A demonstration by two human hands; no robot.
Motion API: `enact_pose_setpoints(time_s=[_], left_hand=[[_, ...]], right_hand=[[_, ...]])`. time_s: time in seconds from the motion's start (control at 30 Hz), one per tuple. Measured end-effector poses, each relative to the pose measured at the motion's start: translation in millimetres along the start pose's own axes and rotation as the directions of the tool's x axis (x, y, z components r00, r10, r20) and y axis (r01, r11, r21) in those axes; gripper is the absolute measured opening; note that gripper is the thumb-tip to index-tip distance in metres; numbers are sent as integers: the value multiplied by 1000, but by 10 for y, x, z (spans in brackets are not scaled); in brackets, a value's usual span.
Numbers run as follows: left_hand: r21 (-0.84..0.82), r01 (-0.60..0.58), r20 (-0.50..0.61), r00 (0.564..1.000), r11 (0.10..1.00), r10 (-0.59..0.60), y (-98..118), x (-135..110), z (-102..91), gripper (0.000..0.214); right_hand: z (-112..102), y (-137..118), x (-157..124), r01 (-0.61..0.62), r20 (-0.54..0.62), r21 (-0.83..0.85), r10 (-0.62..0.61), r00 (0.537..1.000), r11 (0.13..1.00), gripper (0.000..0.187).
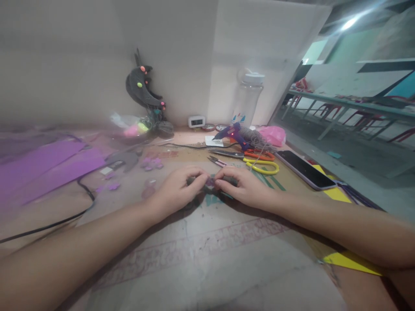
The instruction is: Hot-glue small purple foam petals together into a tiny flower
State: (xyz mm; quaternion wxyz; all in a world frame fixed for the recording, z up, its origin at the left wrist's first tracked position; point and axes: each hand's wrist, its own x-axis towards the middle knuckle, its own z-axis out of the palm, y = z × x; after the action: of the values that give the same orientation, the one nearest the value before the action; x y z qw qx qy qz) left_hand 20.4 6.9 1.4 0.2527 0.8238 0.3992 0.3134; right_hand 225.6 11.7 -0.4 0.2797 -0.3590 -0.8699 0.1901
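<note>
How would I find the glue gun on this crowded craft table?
Look to the tall clear water bottle against the back wall. At its foot, beyond the orange scissors and yellow scissors, lies the glue gun. It is the only pistol-shaped tool there, purple-blue.

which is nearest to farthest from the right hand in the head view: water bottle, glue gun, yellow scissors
1. yellow scissors, just behind the right hand, whose fingers pinch a small piece.
2. glue gun, farther back, mid-table.
3. water bottle, standing at the back wall.
</note>
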Motion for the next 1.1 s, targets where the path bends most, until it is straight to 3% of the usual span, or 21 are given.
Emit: enact_pose_setpoints(time_s=[0.27,0.47,0.67,0.93,1.1], left_hand=[[-17,89,0,996,996,-90,-10,-13,28,19],[-78,128,-5,992,989,-129,-38,0,33,19],[-103,124,-40,991,987,-129,-54,20,29,22],[-75,142,31,990,987,-140,-37,11,36,21],[-105,114,3,993,988,-114,-28,10,40,21]], right_hand=[[5,23,-8,-6,-10,14,6,1000,1000,14],[-15,53,-8,-46,-3,73,46,999,996,31],[-3,52,22,-76,-60,22,77,995,997,14],[0,41,19,-90,-85,-10,89,992,996,11],[2,56,16,-73,-89,-17,71,993,997,11]])
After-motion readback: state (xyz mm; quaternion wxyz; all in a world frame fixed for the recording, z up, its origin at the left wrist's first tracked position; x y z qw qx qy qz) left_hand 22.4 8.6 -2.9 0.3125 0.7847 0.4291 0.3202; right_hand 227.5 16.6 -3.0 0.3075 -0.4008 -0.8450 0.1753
